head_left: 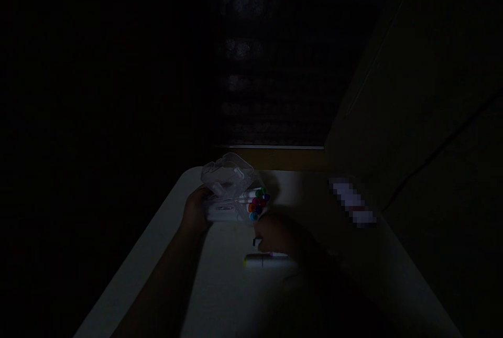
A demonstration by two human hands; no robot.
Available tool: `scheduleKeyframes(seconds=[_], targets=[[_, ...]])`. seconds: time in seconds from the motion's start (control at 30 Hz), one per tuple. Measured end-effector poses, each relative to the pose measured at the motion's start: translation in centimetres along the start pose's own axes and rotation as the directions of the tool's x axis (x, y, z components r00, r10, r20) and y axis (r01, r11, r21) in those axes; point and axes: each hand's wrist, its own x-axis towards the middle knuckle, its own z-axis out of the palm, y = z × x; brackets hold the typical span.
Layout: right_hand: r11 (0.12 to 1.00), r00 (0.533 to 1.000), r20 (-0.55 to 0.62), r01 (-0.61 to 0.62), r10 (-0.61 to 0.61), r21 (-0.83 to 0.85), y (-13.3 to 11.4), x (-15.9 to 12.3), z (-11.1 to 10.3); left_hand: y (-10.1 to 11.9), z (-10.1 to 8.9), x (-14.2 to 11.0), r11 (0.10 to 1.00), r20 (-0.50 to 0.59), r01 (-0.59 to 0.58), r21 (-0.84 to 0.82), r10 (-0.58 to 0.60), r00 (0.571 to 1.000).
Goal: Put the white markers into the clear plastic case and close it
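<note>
A clear plastic case [220, 211] with its lid [228, 173] raised stands on the white table [223, 285]. Several white markers with coloured ends [257, 203] lie in it, their green, red, orange and blue tips facing right. My left hand [195, 211] is closed around the case's left end, its fingertips hidden behind it. Just right of and nearer than the case, my right hand [279, 234] is closed on a white marker with a black end [257, 242]. A thicker pale marker with a yellow end [261, 261] lies below that hand. A pink-marked one shows partly between them.
On the table's right side lies a pixelated, phone-shaped object [351, 202]. A dark cable [436, 154] runs along the right wall. Behind the table's far edge is a brownish ledge [275, 160]. The scene is very dark, and the left side cannot be made out.
</note>
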Motion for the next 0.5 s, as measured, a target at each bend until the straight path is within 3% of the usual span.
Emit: scheduleKeyframes(seconds=[0.1, 0.2, 0.37, 0.5], targets=[[0.999, 1.0, -0.005, 0.026, -0.026, -0.031, 0.1, 0.4, 0.0, 0.2, 0.3, -0.4, 0.999, 0.045, 0.04, 0.002, -0.04, 0.998], [0.999, 0.998, -0.054, 0.034, -0.036, -0.042, 1.2, 0.6, -0.1, 0.3, 0.5, -0.5, 0.999, 0.024, 0.042, 0.004, -0.042, 0.999], [0.998, 0.98, -0.19, 0.057, -0.054, 0.014, 3.5, 0.2, -0.9, 0.1, 0.4, -0.4, 0.999, 0.035, 0.029, 0.017, -0.03, 0.999], [0.997, 0.953, -0.304, 0.039, -0.015, 0.071, 4.8, -1.0, -2.7, -0.1, 0.6, -0.5, 1.0, 0.035, -0.002, -0.015, 0.003, 0.999]])
